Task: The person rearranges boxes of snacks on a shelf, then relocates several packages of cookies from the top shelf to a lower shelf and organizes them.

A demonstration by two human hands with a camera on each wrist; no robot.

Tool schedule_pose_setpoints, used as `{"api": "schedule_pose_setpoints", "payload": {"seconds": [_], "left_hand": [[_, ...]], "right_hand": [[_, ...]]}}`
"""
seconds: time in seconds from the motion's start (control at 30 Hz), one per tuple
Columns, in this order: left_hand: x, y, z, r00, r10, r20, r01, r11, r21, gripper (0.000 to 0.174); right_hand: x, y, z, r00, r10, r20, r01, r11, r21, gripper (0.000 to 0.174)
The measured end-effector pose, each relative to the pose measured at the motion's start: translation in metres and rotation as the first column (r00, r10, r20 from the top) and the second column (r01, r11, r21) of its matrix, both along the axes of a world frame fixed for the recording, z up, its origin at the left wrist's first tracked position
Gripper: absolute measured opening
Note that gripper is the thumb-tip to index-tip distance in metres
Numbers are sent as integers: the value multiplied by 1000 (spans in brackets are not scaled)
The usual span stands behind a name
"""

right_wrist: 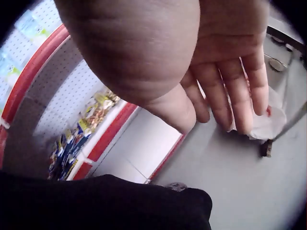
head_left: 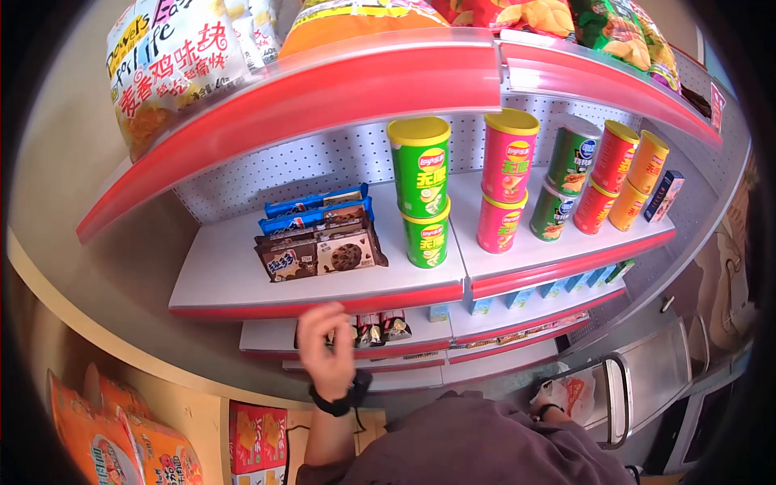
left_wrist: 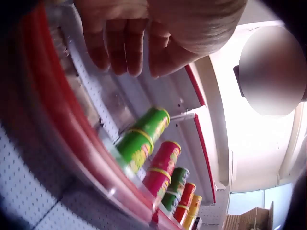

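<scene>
My left hand (head_left: 326, 347) is raised before the red front edge of the middle shelf, below brown cookie packets (head_left: 323, 257). Its fingers are loosely bent and hold nothing. In the left wrist view the same hand (left_wrist: 163, 31) hangs above the row of stacked chip cans (left_wrist: 151, 122). Low on the right, my right hand (head_left: 547, 396) is beside a white plastic bag with red print (head_left: 575, 394). The right wrist view shows this hand (right_wrist: 220, 72) with relaxed, extended fingers and an empty palm; the bag (right_wrist: 268, 125) lies partly behind the fingertips.
Green chip cans (head_left: 422, 174) stand right of the cookies, with pink cans (head_left: 509, 162) and others farther right. Snack bags (head_left: 174, 69) fill the upper shelf. A dark-handled metal cart (head_left: 656, 372) stands at right. Orange noodle packs (head_left: 153, 440) are at lower left.
</scene>
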State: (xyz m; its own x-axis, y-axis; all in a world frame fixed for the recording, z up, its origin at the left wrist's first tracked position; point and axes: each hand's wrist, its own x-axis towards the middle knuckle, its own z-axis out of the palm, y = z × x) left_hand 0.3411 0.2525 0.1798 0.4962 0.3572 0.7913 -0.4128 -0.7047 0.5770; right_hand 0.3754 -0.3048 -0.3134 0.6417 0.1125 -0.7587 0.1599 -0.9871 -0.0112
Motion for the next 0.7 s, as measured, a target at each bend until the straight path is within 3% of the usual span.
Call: {"api": "schedule_pose_setpoints", "payload": {"seconds": [0.07,0.13,0.17,0.23,0.3,0.33,0.37,0.4,0.43,0.47,0.5,0.6,0.7], "left_hand": [[-6,-16,-21,980,-162,-115,158,986,-44,7],[-14,-28,-35,905,-319,-281,254,936,-245,9],[-14,-29,-47,898,-338,-281,288,935,-205,11],[-18,-37,-50,856,-401,-327,333,910,-245,10],[-17,-43,-49,810,-460,-363,393,886,-246,11],[-17,-49,-46,799,-482,-360,423,876,-234,13],[-16,-55,-43,775,-515,-367,466,857,-218,14],[-14,-60,-41,751,-546,-371,510,837,-199,14],[-13,-67,-42,724,-583,-369,549,811,-202,15],[-15,-71,-39,691,-595,-410,580,796,-176,15],[-15,-74,-41,652,-616,-442,610,772,-176,15],[-21,-78,-51,567,-650,-505,644,733,-221,17],[-26,-78,-53,525,-663,-534,644,720,-260,18]], "right_hand": [[-11,8,42,994,-105,25,105,994,2,50],[-52,9,61,976,-213,48,213,977,5,50],[-28,38,116,962,-268,58,268,963,3,49],[-45,85,196,923,-379,74,380,925,-6,49],[-41,54,82,944,-318,88,311,946,92,40],[-28,52,46,999,6,49,-9,998,65,41],[-20,58,47,944,329,0,-329,942,62,42],[-15,60,51,990,111,82,-128,961,247,43],[-9,55,6,989,13,146,-62,941,332,38],[-5,94,96,918,-390,-70,385,837,389,35],[-3,103,91,891,-454,-8,406,790,459,34],[2,125,112,805,-569,-167,560,635,533,34],[-4,133,121,836,-527,-156,536,720,441,33]]}}
